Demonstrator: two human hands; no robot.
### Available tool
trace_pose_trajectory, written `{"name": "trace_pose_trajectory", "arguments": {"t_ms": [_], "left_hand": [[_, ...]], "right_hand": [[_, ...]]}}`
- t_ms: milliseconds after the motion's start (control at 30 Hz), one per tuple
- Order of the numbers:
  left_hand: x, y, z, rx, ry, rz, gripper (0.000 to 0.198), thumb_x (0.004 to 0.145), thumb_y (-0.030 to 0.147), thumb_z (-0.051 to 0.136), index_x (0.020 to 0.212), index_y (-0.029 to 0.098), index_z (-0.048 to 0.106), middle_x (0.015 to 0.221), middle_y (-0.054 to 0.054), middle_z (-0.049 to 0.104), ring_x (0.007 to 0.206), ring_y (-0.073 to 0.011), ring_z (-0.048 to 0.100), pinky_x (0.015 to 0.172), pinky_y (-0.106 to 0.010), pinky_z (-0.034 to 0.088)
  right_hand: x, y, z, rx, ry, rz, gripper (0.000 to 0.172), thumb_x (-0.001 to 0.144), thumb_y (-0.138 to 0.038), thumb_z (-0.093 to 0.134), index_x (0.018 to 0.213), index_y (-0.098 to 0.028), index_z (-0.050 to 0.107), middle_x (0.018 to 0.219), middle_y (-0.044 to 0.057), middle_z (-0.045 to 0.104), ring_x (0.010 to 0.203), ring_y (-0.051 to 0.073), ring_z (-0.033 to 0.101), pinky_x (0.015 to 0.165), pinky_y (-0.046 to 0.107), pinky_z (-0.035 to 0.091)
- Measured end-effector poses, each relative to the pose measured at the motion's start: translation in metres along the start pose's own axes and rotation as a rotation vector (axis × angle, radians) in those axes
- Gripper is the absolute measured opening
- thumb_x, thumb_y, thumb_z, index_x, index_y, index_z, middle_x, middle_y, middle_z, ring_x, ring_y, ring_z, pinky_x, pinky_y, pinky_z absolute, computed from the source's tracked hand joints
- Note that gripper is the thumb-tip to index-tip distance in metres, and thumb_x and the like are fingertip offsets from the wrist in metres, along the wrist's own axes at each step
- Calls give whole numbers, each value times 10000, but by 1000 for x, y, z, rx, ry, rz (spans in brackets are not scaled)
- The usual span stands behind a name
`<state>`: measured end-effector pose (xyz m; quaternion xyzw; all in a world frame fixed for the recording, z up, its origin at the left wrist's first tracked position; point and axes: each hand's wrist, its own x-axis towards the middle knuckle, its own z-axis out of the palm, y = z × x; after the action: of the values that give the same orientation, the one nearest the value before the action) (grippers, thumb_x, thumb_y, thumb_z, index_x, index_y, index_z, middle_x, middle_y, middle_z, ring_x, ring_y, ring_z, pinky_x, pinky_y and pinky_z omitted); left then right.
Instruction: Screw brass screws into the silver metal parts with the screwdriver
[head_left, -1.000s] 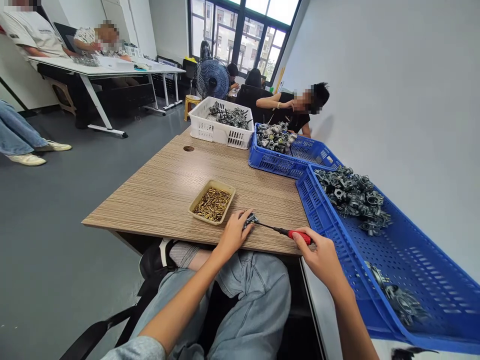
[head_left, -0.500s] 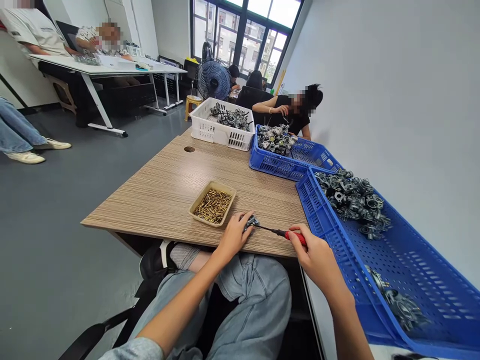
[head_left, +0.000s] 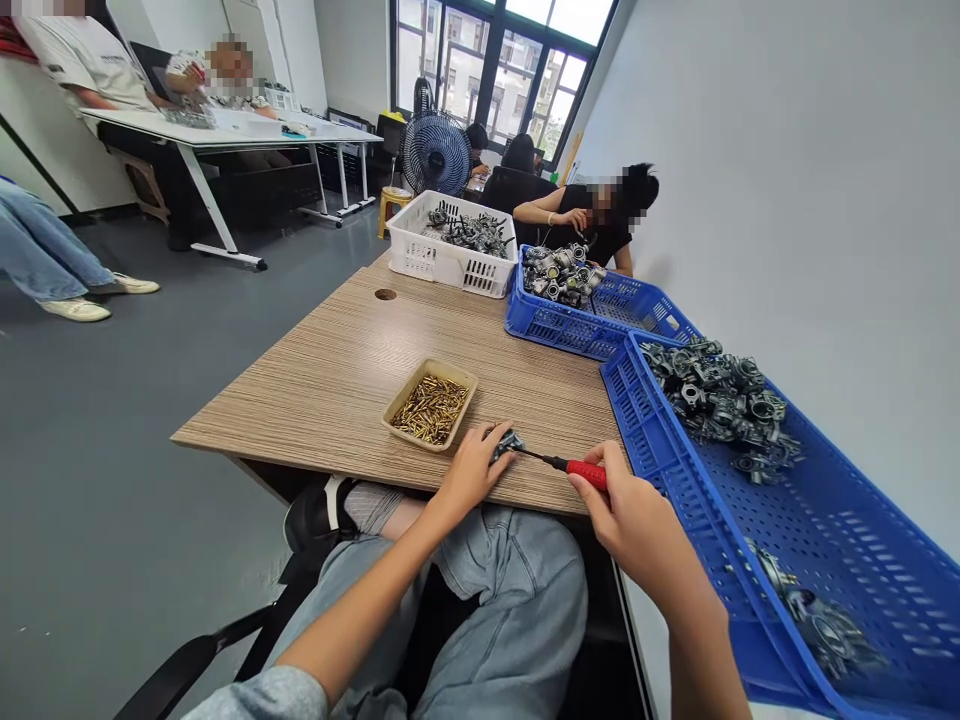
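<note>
My left hand (head_left: 474, 468) is closed round a small grey metal carburetor (head_left: 507, 446) and presses it on the table near the front edge. The fingers hide part of it. My right hand (head_left: 628, 500) grips a screwdriver (head_left: 586, 471) by its red handle. The dark shaft points left, and its tip meets the carburetor. Just left of and beyond my left hand stands a beige tray (head_left: 390, 421) full of small brass jets or pins (head_left: 430, 410).
To the right, a blue crate (head_left: 679, 545) holds many carburetors (head_left: 720, 395). Behind it are another blue crate (head_left: 559, 335) and a white crate (head_left: 411, 258), both with metal parts. A person (head_left: 600, 215) sits beyond them. The wood-grain table (head_left: 315, 380) has a cable hole.
The view has shifted slightly, moving the scene a little to the right. My right hand's fingers have moved on the screwdriver handle; its tip stays at the carburetor. My left hand keeps its hold.
</note>
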<state>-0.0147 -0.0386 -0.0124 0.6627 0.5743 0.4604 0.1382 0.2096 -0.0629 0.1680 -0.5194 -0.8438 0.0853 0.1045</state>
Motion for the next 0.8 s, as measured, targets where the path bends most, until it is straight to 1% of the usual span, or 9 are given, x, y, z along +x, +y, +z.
{"name": "trace_pose_trajectory", "arguments": {"t_ms": [100, 200, 400, 500, 600, 700, 800], "left_hand": [[0, 1, -1, -6, 2, -3, 543, 1065, 381, 625, 1588, 289, 514, 1392, -115, 636, 1284, -300, 614, 1148, -490, 518], [0, 2, -2, -15, -5, -2, 543, 1068, 396, 618, 1589, 290, 511, 1401, -118, 632, 1280, -305, 612, 1144, -495, 517], [1, 3, -2, -9, -8, -8, 540, 1067, 415, 612, 1580, 271, 524, 1400, -130, 630, 1278, -313, 611, 1145, -501, 511], [1, 2, -2, -2, -3, -9, 541, 1063, 420, 616, 1579, 281, 528, 1384, -128, 637, 1268, -309, 616, 1137, -498, 515], [1, 2, -1, 1, -1, -7, 540, 1061, 422, 619, 1575, 282, 533, 1380, -125, 637, 1251, -309, 620, 1123, -494, 523], [1, 2, -1, 4, 2, -9, 537, 1058, 420, 624, 1569, 278, 539, 1374, -123, 636, 1250, -309, 620, 1125, -491, 522], [1, 2, 0, 16, 7, -17, 536, 1062, 423, 618, 1571, 276, 536, 1366, -124, 636, 1254, -310, 618, 1131, -498, 518]], "right_hand": [[3, -1, 6, -98, 64, 16, 199, 1103, -463, 448, 1062, -269, 461, 756, 41, 744, 655, 276, 729, 560, 292, 265], [5, -3, 10, -165, 114, 20, 223, 1098, -476, 487, 1026, -266, 477, 683, 25, 714, 572, 253, 696, 545, 290, 223], [7, -3, 13, -226, 184, 72, 304, 1102, -536, 507, 972, -261, 502, 668, 34, 718, 534, 231, 674, 540, 289, 207], [6, -1, 12, -249, 191, 99, 327, 1102, -554, 490, 963, -259, 518, 653, 44, 710, 529, 235, 669, 539, 295, 208], [5, 1, 8, -154, 140, 96, 282, 1098, -534, 490, 1022, -265, 520, 728, 42, 745, 601, 252, 710, 552, 294, 253], [3, 3, 4, 39, 60, 19, 218, 1090, -486, 497, 1164, -280, 495, 921, 31, 800, 740, 255, 759, 606, 290, 357], [2, 5, 1, 140, 13, -53, 169, 1097, -422, 463, 1198, -289, 483, 1053, 34, 804, 876, 259, 778, 682, 298, 426]]}}
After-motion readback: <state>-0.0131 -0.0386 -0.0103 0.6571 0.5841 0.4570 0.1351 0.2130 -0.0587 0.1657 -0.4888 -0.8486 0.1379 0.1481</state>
